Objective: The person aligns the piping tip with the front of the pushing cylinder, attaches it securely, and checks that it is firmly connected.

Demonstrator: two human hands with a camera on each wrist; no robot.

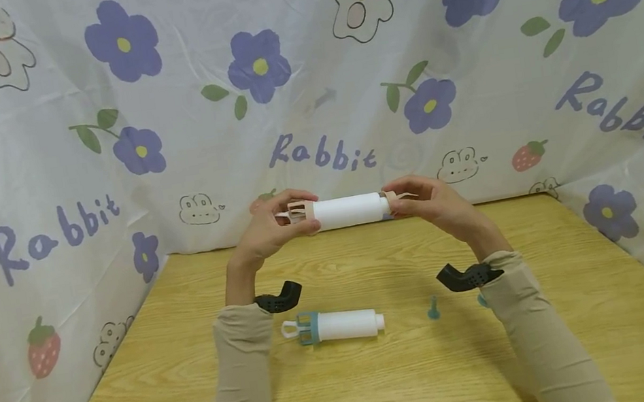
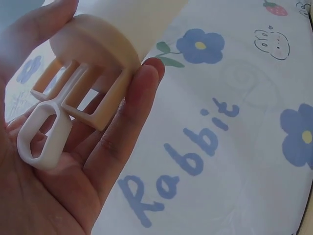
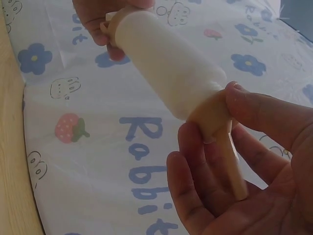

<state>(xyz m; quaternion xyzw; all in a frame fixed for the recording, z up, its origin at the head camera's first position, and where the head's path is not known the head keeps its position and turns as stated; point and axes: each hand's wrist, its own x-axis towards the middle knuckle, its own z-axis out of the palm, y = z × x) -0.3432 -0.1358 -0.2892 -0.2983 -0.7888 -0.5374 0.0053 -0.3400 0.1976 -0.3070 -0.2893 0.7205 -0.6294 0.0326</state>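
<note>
A white syringe-like tube (image 1: pixel 348 211) is held level between both hands, above the far part of the table. My left hand (image 1: pixel 264 230) grips its tan slotted collar (image 2: pixel 105 41) between thumb and fingers. A white pull loop (image 2: pixel 62 134) sticks out of that collar toward the palm. At the other end my right hand (image 1: pixel 441 206) pinches a tan nozzle cap (image 3: pixel 213 115), whose thin spout (image 3: pixel 234 171) points into the palm. The cap sits against the tube's narrower end.
A second white tube (image 1: pixel 348 325) with a teal collar (image 1: pixel 314 327) and white loop lies on the wooden table (image 1: pixel 385 384). To its right stands a small teal nozzle (image 1: pixel 433 310); another teal piece (image 1: pixel 483 300) is partly hidden by the right sleeve. A printed cloth (image 1: pixel 321 105) hangs behind.
</note>
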